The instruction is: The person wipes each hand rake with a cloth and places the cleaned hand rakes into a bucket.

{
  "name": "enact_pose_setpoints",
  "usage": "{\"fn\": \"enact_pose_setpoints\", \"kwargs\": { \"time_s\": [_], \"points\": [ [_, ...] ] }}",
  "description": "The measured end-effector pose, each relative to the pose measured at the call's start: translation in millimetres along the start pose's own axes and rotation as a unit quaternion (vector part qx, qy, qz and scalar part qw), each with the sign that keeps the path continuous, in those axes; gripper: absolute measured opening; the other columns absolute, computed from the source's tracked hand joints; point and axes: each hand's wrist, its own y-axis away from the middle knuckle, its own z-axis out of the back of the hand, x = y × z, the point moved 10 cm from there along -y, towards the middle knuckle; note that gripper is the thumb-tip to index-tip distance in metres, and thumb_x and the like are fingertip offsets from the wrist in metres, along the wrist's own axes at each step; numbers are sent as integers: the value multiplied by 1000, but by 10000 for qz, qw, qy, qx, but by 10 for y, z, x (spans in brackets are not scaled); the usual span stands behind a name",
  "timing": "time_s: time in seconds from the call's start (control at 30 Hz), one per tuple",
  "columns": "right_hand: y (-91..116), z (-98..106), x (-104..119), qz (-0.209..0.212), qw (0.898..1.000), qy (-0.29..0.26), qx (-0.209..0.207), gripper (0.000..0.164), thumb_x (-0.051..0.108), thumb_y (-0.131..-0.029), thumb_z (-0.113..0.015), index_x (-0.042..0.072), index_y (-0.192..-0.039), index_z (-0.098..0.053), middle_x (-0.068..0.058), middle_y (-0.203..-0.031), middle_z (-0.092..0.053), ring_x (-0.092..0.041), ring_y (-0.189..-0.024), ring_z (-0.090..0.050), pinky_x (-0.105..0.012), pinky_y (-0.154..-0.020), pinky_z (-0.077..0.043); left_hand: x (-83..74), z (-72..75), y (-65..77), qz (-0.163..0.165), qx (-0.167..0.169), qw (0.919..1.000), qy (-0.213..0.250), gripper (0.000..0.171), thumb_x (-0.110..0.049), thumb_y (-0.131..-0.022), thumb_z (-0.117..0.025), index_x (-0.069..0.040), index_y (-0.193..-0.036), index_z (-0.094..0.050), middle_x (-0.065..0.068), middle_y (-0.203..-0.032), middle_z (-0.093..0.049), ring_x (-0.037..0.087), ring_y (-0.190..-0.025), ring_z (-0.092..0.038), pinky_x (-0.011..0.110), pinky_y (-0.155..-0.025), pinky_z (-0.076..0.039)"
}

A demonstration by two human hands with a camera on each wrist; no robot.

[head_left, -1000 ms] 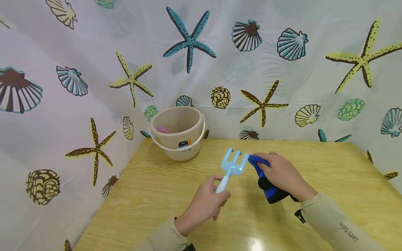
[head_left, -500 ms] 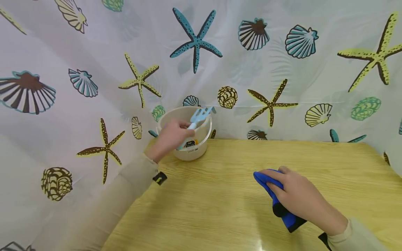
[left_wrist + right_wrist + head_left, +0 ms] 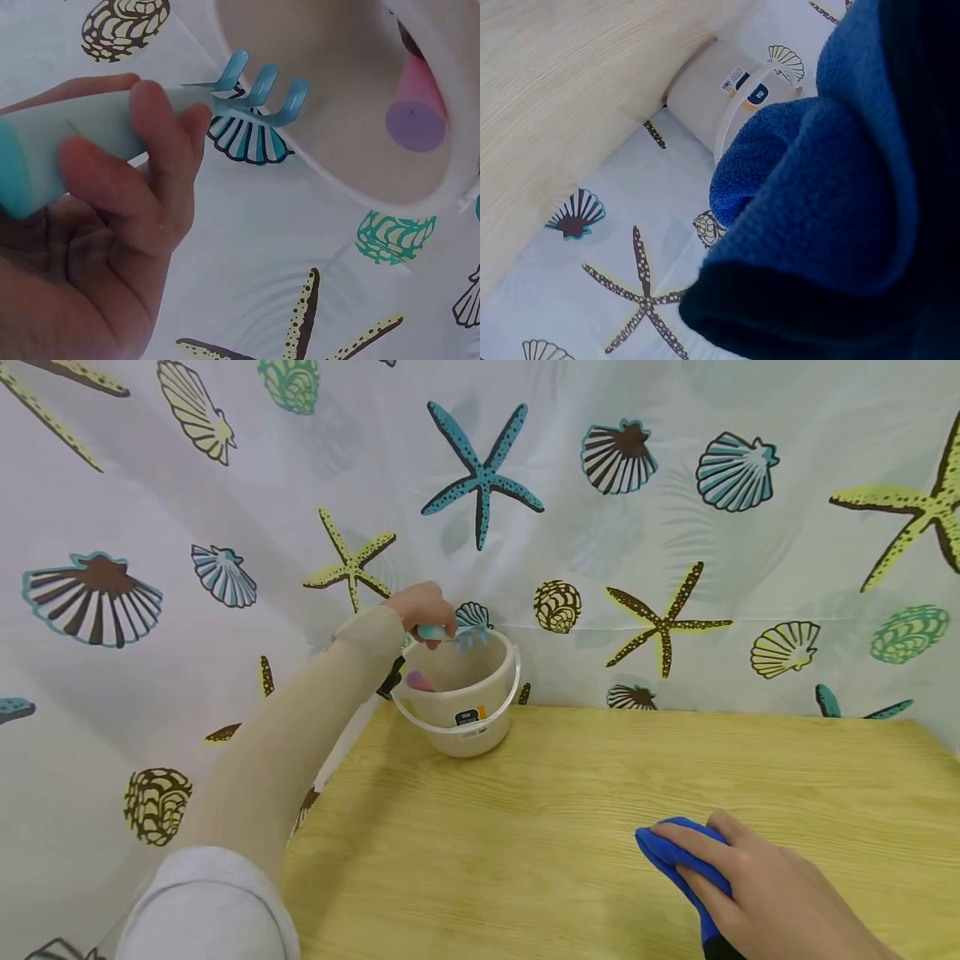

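My left hand [image 3: 424,610] grips the handle of a light-blue toy garden fork [image 3: 97,124] above the back left rim of a beige bucket [image 3: 472,697]. The fork's three tines hang at the bucket's mouth and overlap its rim in the left wrist view. Inside the bucket lies a pink and purple object [image 3: 420,112], its far end dark. My right hand [image 3: 772,885] pinches a folded blue cloth with black edging [image 3: 686,852] over the front right of the table. In the right wrist view the blue cloth [image 3: 817,187] hides the fingers.
The bucket's white handle [image 3: 450,728] hangs down across its front. A white curtain [image 3: 645,543] printed with starfish and shells surrounds the wooden table [image 3: 525,827] at the back and left.
My left hand has carried the fork from the table's middle to the back left, over the bucket. My right hand, with the cloth, has moved away from the fork toward the front right.
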Motion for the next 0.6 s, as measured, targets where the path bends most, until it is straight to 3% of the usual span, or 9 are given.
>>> {"fn": "enact_pose_setpoints", "kwargs": {
  "time_s": [0.1,0.2,0.37,0.4,0.43,0.53,0.6],
  "points": [
    [70,-2,-62,-145,9999,-20,78,48,25,-82,-71,32,-127,-58,0,-89,-49,-7,-59,-44,-27,-46,-38,17,-129,-137,247,289,9990,-236,14,-10,-82,-62,1,-90,-60,8,-64,-60,16,-47,-54,24,-42,-46],
    [115,17,-93,-226,9997,20,62,47,26,-82,-71,32,-127,-58,0,-88,-48,-6,-58,-44,-26,-45,-38,92,-289,-235,510,503,9961,-509,16,-9,-82,-63,0,-95,-60,10,-79,-59,16,-55,-58,25,-49,-52],
    [153,46,-104,-151,9998,120,-13,45,28,-82,-70,31,-125,-60,3,-86,-46,-5,-57,-42,-25,-44,-38,336,-634,-508,842,656,9859,-1286,16,-11,-78,-67,-3,-92,-64,12,-95,-61,20,-65,-63,27,-54,-55],
    [153,45,-109,-141,9998,128,-8,44,28,-82,-70,31,-125,-60,3,-86,-46,-6,-58,-42,-25,-44,-38,380,-710,-586,824,720,9825,-1506,16,-12,-77,-68,-3,-90,-65,12,-95,-62,20,-66,-62,27,-54,-54],
    [154,46,-116,-142,9998,124,-8,45,28,-82,-70,32,-125,-59,2,-88,-48,-6,-60,-44,-26,-45,-39,481,-798,-761,773,746,9811,-1611,13,-13,-76,-68,-5,-86,-65,10,-93,-62,20,-67,-61,28,-54,-53],
    [159,43,-144,-192,9998,46,12,46,27,-82,-70,33,-126,-59,1,-90,-50,-8,-63,-47,-27,-47,-41,564,-966,-957,601,815,9717,-2135,10,-18,-74,-69,-9,-77,-68,8,-93,-60,23,-76,-55,34,-62,-50],
    [169,41,-163,-217,9998,2,-10,46,27,-82,-70,33,-126,-58,0,-91,-51,-8,-64,-48,-28,-47,-42,576,-1042,-1013,508,848,9667,-2359,10,-22,-77,-67,-12,-72,-66,6,-92,-54,24,-82,-49,35,-68,-45]
  ]
}}
